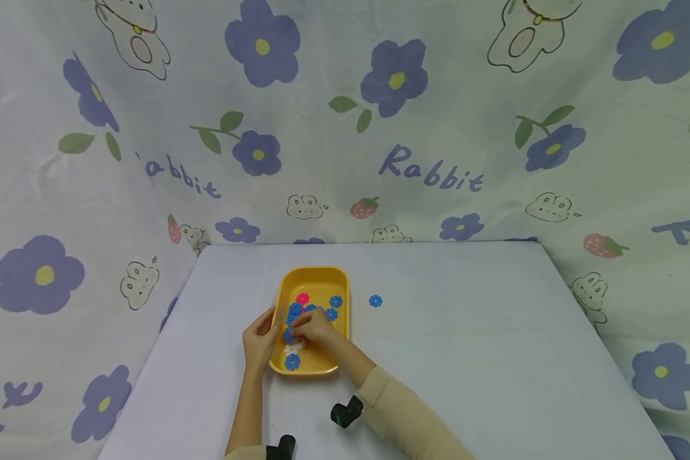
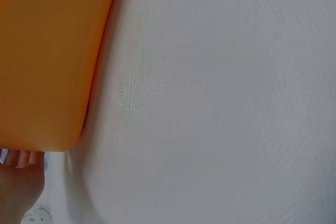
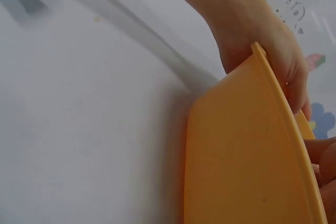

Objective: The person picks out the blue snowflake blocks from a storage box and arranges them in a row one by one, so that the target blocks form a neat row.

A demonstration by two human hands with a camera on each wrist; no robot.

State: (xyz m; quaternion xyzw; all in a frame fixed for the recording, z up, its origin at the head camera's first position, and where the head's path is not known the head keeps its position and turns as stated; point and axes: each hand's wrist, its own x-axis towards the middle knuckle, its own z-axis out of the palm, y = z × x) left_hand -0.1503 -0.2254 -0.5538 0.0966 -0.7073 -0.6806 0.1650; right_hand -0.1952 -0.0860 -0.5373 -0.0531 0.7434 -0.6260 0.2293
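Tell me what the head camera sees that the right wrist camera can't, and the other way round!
Only the head view shows the blue flower pieces and pink piece inside the yellow tray, the lone blue piece on the table to its right, and the word Rabbit.

Only the right wrist view shows the tray's outer wall big and close up.

Both show the tray, table, patterned cloth, left grip on the tray's edge and right grip, partly cut off in the wrist view.

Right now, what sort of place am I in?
Probably a makeshift recording booth: rabbit-and-flower-print fabric hangs behind and beside a white-covered table, with black wrist-worn devices in view.
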